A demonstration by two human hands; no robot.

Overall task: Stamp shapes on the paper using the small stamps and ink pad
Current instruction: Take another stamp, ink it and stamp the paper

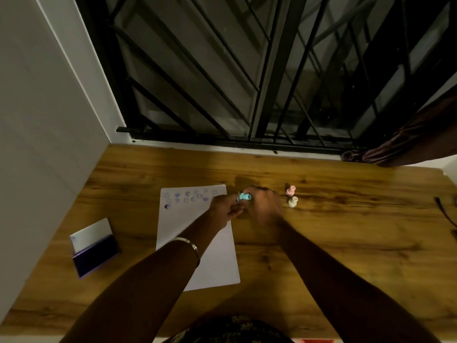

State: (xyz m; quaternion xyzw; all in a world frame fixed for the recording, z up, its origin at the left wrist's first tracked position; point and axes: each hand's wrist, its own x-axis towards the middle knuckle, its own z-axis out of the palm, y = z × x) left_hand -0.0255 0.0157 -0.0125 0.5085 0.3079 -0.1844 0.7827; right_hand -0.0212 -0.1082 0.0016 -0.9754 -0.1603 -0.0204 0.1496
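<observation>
At a wooden bench (321, 231) set against a black window grille (222, 70), with a pale wall (37, 95) on the left and a dark curtain (408, 144) bunched at the far right corner, we look down on two bare forearms reaching forward. A white sheet of paper (212, 258) lies left of centre on the bench, its far end carrying two loose rows of blue and purple stamped shapes (186, 198). To the left of the sheet, well apart from it, we see the ink pad (95, 251) with its lid standing open and its dark pad exposed. Over the paper's far right corner, our left hand (222, 211), a metal bangle (191, 247) on its forearm, meets our right hand (263, 209); both grips are clenched on one small light-blue stamp (244, 196), held on its side between the fingertips of the two hands, just above the bench. Just beside the right hand, on the bare wood, we find two more small stamps touching or nearly so: a pink stamp (290, 190) farther away and a cream stamp (293, 201) nearer.
</observation>
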